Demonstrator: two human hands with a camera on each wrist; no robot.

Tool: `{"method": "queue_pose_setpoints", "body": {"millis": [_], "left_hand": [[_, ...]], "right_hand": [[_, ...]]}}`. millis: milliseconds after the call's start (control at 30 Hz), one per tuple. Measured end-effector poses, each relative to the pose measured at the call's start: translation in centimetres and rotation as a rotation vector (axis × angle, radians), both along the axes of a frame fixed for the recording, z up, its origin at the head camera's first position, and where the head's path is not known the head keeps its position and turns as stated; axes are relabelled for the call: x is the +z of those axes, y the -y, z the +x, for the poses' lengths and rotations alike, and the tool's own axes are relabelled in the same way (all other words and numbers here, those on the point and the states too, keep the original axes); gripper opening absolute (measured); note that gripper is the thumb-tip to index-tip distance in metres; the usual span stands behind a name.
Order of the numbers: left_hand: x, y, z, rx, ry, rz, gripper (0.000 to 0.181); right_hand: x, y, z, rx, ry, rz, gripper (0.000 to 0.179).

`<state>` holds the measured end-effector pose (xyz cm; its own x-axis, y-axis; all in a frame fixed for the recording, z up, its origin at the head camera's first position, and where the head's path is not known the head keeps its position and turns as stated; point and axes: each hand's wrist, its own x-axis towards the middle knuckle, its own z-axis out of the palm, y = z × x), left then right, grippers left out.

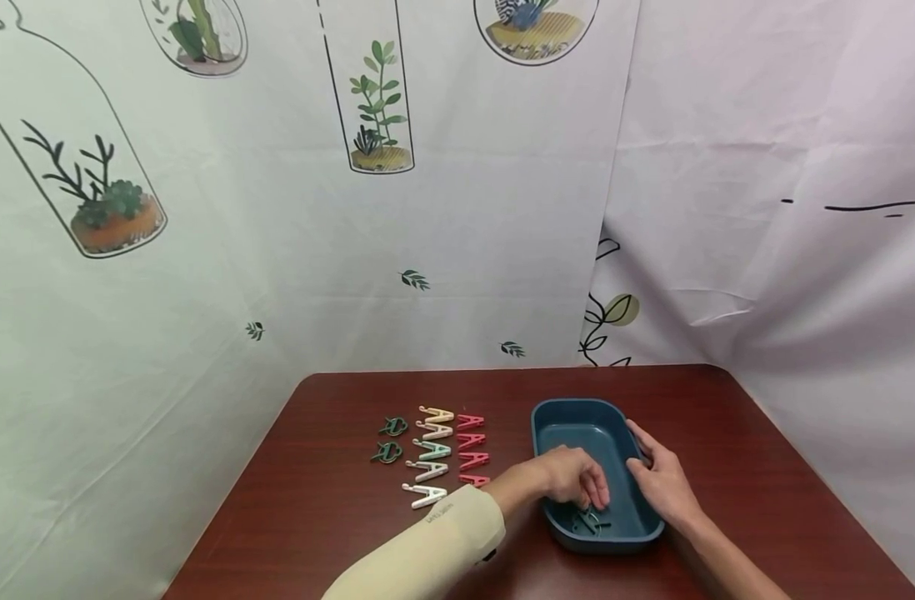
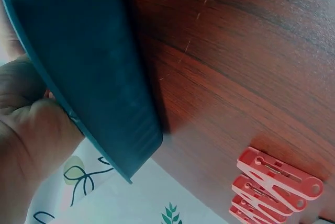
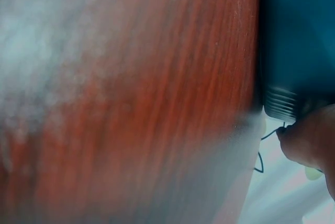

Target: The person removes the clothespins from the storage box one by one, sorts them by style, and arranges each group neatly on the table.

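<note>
A dark blue rectangular tub (image 1: pixel 630 525) stands on the table. My left hand (image 1: pixel 573 477) reaches down into it with bent fingers, the fingertips right at several dark green clips (image 1: pixel 591 523) on its floor. Whether a clip is between those fingers I cannot tell. In the left wrist view the tub's wall (image 2: pixel 89 72) hides the left fingertips. My right hand (image 1: pixel 663 483) holds the tub's right rim, thumb over the edge and fingers along the outside. The right wrist view catches part of this hand (image 3: pixel 311 137) against the tub's outer wall (image 3: pixel 303 35).
Left of the tub lies a column of red clothespins (image 1: pixel 472 439), partly behind my left forearm. Beside it runs a column of pale clothespins (image 1: pixel 427 471), cream, mint and white. Farther left are two green clips (image 1: pixel 387 452). A printed cloth (image 1: pixel 487 250) hangs behind the brown table (image 1: pixel 315 500).
</note>
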<state>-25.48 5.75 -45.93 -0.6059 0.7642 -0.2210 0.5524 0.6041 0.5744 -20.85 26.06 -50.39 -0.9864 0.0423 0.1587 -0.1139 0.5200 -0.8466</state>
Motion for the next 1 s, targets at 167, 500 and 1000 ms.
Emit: {"method": "queue_pose_setpoints", "body": {"millis": [167,500,1000], "left_hand": [[-0.5,-0.4,0.2,-0.026,-0.157,-0.081,0.024],[-1.0,-0.7,0.6,-0.021,-0.219,-0.081,0.015],[-1.3,0.4,0.1,-0.143,-0.097,0.193,0.007]], "right_hand": [[0.0,0.0,0.2,0.004,-0.013,-0.014,0.063],[0.0,0.0,0.3,0.013,-0.028,-0.025,0.063],[0.1,0.1,0.2,0.011,-0.025,-0.019,0.063]]}}
